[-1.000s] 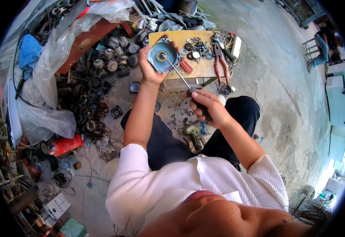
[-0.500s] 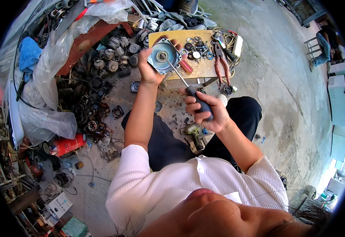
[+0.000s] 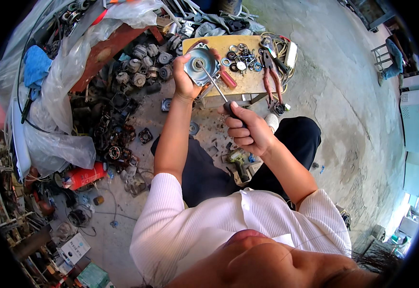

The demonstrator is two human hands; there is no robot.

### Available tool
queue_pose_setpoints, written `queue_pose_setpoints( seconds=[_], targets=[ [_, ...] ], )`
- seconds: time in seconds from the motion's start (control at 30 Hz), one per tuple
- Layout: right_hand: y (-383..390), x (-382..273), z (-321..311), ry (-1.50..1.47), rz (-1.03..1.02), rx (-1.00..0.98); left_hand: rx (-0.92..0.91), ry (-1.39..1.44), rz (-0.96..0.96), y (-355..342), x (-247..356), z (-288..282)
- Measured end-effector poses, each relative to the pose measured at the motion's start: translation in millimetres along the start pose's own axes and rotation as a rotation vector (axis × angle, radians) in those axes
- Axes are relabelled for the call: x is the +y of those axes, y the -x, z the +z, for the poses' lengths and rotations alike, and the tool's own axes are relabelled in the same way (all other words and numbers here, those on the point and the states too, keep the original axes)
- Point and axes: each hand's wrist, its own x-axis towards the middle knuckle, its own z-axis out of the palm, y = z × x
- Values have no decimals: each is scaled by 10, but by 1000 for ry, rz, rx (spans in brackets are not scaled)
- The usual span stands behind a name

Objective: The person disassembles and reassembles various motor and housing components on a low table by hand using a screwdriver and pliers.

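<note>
Black handle [image 3: 228,108] mostly hidden by fingers [image 3: 239,132].

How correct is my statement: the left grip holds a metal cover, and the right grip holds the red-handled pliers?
One part is wrong: the right grip holds a screwdriver, not the pliers, as the head view shows. The left grip does hold a metal cover.

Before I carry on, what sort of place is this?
Probably a repair or salvage workshop: motor-like parts lie heaped at left, pliers lie on a yellow table, and the right hand holds a screwdriver-like tool to a metal housing.
</note>
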Motion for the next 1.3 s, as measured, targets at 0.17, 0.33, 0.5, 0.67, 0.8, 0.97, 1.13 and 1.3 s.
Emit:
queue_pose_setpoints(
  seconds=[0.17,0.33,0.5,0.67,0.8,0.97,1.13,1.3],
  targets=[
    [-24,-61,-90,108,-12,-57,-46,18,22,-12,-18,-41],
    [1,-23,-114,12,27,-55,2,-28,6,1,-69,25],
    [-93,35,-232,-129,73,-174,8,-47,-21,-32,-106,2],
    [-117,10,-110,219,-6,35,51,-67,14,-90,-129,12],
    [-117,-11,-89,581,-101,227,143,-211,48,-150,-241,-63],
    [-119,-180,-153,817,-138,323,185,-196,127,-243,-379,-59],
    [-168,-157,-141,1112,-290,499,205,-112,148,-336,-475,-101],
    [-273,-199,-249,1384,-453,592,208,-154,236,-455,-476,-98]
  ],
)
